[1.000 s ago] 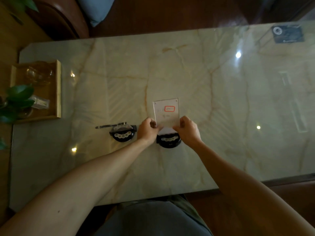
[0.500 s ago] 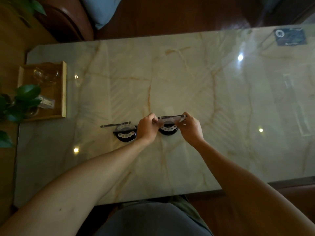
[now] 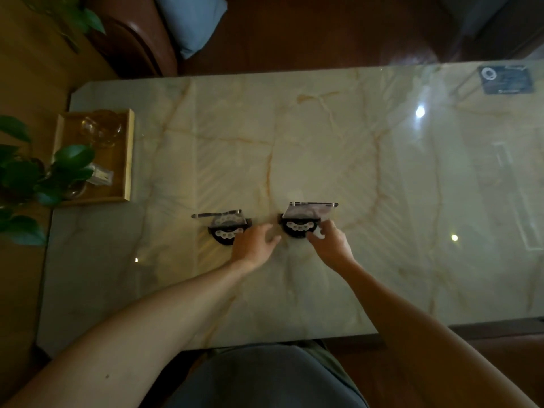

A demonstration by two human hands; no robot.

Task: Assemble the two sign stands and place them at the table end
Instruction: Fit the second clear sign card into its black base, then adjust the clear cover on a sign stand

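Observation:
Two sign stands are upright side by side on the marble table (image 3: pixel 323 136). The left stand has a black half-round base (image 3: pixel 226 233) with a clear panel (image 3: pixel 216 214) seen edge-on. The right stand has the same kind of base (image 3: pixel 298 228), and its clear panel (image 3: pixel 313 208) leans slightly away from me. My left hand (image 3: pixel 253 245) hovers between the two bases with fingers spread, holding nothing. My right hand (image 3: pixel 331 245) has its fingertips pinched on the lower right corner of the right stand's panel, beside the base.
A wooden tray (image 3: pixel 127 154) with glassware sits at the table's left end, and plant leaves (image 3: pixel 29 178) overhang it. A dark card (image 3: pixel 506 79) lies at the far right corner. A brown chair with a blue cushion (image 3: pixel 188 22) stands behind the table.
The panel went from lying tilted in both hands to standing in the right base. My left hand has let go and drawn back toward the left. My right hand dropped to the panel's lower corner.

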